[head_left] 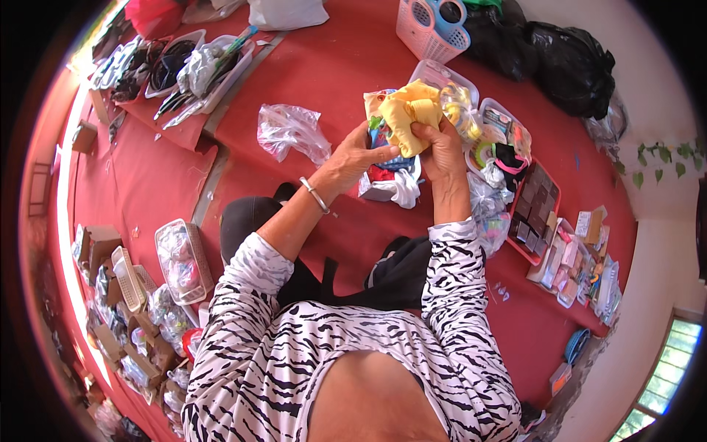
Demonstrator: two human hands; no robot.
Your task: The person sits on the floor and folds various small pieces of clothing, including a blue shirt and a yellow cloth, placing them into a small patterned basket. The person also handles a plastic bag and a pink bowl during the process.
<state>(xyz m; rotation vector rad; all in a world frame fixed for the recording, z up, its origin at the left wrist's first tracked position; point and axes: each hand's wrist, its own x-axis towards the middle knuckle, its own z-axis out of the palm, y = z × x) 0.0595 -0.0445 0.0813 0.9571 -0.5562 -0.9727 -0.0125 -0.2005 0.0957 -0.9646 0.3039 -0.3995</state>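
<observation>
Between my two hands is a soft yellow folded cloth (414, 107), perhaps a small garment; its exact kind is hard to make out. My left hand (356, 158) is closed on its lower left edge, thumb stretched along the near side. On the right edge, my right hand (442, 151) grips it with the thumb on top. Just beneath the cloth stands an open box (377, 194) holding folded cloths in blue, red and white, partly hidden by my hands. A crumpled clear plastic bag (293, 132) lies on the red floor covering left of the box.
Right of the box stand a bin of mixed items (508, 125), a red tray of dark boxes (536, 210) and baskets of small packages (571, 269). Black bags (571, 66) and a pink basket (434, 37) are farther off. Left are a white basket (184, 261) and cardboard boxes (99, 247).
</observation>
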